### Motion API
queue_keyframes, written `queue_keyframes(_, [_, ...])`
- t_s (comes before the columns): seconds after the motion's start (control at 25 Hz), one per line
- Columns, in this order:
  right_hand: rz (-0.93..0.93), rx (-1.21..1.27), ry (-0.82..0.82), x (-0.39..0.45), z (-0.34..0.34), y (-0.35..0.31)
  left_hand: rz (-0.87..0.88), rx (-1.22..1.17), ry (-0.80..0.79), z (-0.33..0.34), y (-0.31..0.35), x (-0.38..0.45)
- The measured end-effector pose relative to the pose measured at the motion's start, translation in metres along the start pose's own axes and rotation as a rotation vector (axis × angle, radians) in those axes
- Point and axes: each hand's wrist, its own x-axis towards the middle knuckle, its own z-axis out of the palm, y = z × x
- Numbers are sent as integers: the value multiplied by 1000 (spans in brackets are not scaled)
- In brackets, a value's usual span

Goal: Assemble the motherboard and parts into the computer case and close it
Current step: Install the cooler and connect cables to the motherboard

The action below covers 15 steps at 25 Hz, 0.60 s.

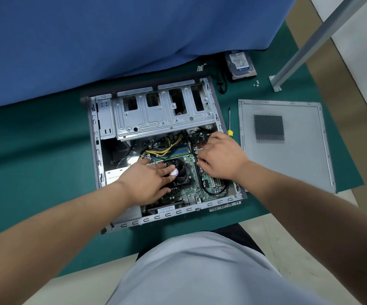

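The open grey computer case (94,137) lies flat on the green mat, with the green motherboard (192,186) inside it. My left hand (149,183) rests with straight fingers on the black CPU fan (181,172). My right hand (218,158) is over the motherboard's right part, fingers curled, pinching a black cable (213,191) that loops along the board. Yellow power wires (167,148) run above the fan. The metal drive cage (162,113) fills the case's far half. The case side panel (285,146) lies to the right.
A yellow-handled screwdriver (229,124) lies between case and side panel. A hard drive (240,64) and a few small screws (256,83) sit at the back right. A blue cloth (123,40) hangs behind. A metal post (305,45) stands at the right.
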Motion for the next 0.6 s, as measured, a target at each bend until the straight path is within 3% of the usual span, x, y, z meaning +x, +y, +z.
queue_keyframes(0.28, [-16, 13, -2, 1, 3, 1, 11, 69, 2, -1, -3, 8])
queue_keyframes(0.6, [-3, 19, -13, 1, 2, 0, 3, 40, -168, -2, -1, 25])
